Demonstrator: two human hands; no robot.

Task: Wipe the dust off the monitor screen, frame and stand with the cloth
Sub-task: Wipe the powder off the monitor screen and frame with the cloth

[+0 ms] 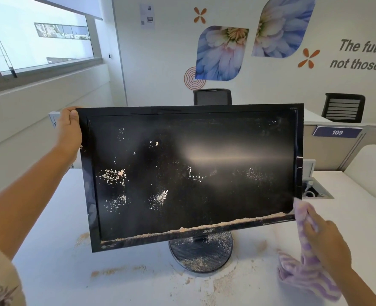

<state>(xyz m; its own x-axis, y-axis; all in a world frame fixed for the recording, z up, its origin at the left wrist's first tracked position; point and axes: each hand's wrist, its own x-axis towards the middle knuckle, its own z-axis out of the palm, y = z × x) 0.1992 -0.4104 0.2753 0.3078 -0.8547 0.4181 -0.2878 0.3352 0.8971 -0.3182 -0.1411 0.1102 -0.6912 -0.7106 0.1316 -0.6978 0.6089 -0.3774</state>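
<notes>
A black monitor (191, 173) stands tilted on a white desk, its screen speckled with pale dust and a ridge of powder lying along the bottom frame. Its round black stand (201, 253) is dusted too. My left hand (69, 131) grips the monitor's upper left corner. My right hand (325, 241) holds a purple and white striped cloth (304, 261) against the lower right corner of the frame; the rest of the cloth hangs down onto the desk.
The white desk (72, 272) carries scattered powder around the stand. A cable box (317, 191) sits in the desk behind the monitor's right side. Two black office chairs (212, 97) and grey partitions stand beyond.
</notes>
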